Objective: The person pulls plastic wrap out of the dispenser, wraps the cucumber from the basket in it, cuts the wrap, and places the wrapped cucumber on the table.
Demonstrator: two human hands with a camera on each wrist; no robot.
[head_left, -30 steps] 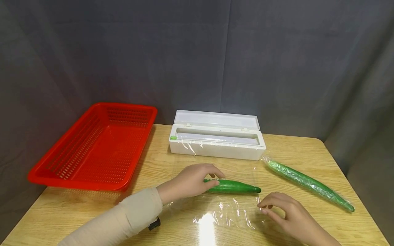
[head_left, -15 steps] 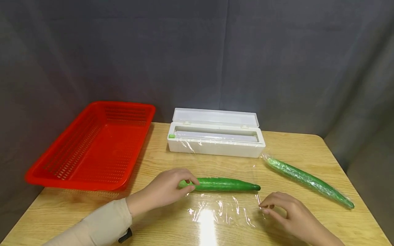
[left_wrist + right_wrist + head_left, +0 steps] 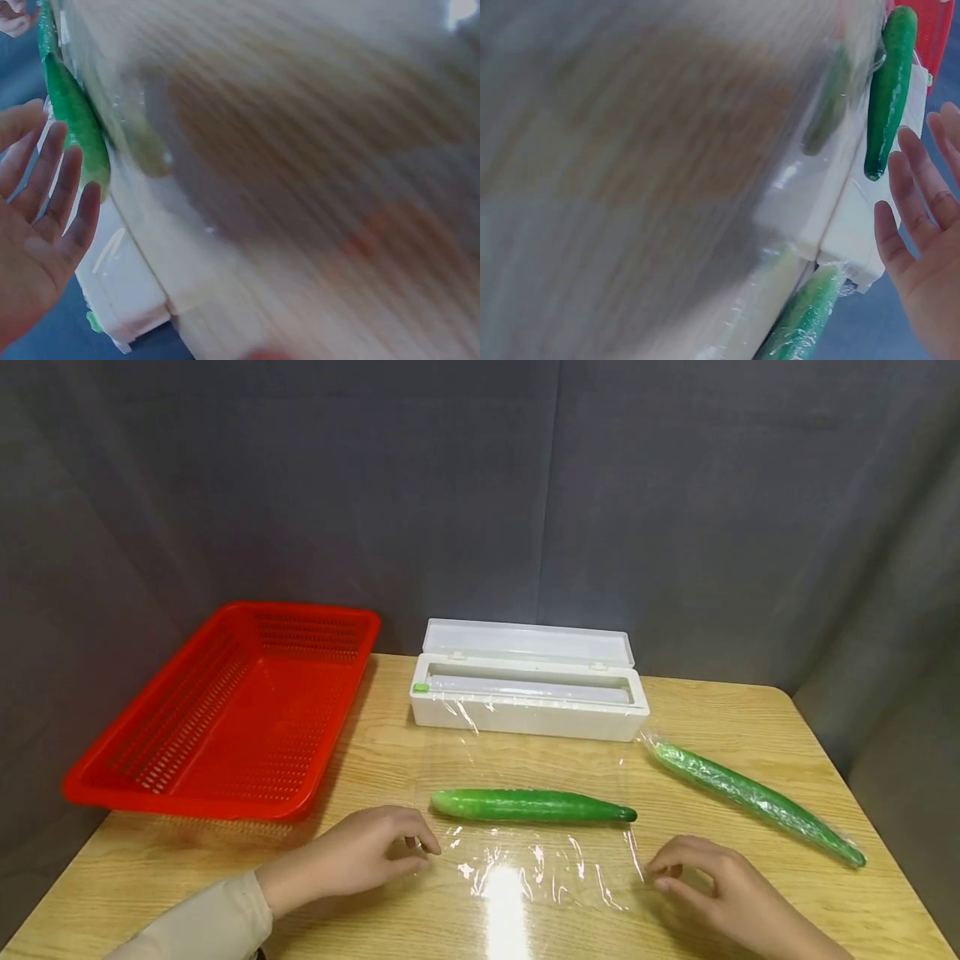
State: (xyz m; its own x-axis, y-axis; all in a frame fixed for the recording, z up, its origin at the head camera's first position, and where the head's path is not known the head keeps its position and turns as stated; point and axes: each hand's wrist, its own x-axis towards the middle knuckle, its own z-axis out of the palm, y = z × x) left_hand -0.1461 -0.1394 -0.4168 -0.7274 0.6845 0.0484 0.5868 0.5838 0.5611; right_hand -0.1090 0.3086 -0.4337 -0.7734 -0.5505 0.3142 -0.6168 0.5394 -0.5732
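Observation:
A bare cucumber (image 3: 532, 806) lies crosswise on a sheet of clear cling film (image 3: 517, 868), which runs forward from the white cling film box (image 3: 528, 718). My left hand (image 3: 367, 852) hovers just left of the film, near the cucumber's pale end, its fingers loosely bent and holding nothing. At the film's right edge is my right hand (image 3: 712, 885), with thumb and fingers apart. In the right wrist view its fingers (image 3: 919, 184) look relaxed, with nothing gripped. The left wrist view shows the left hand's fingers (image 3: 49, 176) spread, the cucumber beyond them.
A second cucumber (image 3: 757, 797), wrapped in film, lies at the right of the wooden table (image 3: 720, 710). A red plastic basket (image 3: 307, 760) stands at the left. The box's lid (image 3: 528, 642) is raised, and a dark curtain (image 3: 480, 502) hangs behind.
My left hand has let go of the cucumber and moved left and toward me, off its pale end. The right hand has shifted slightly right. The cucumber stays in place on the film.

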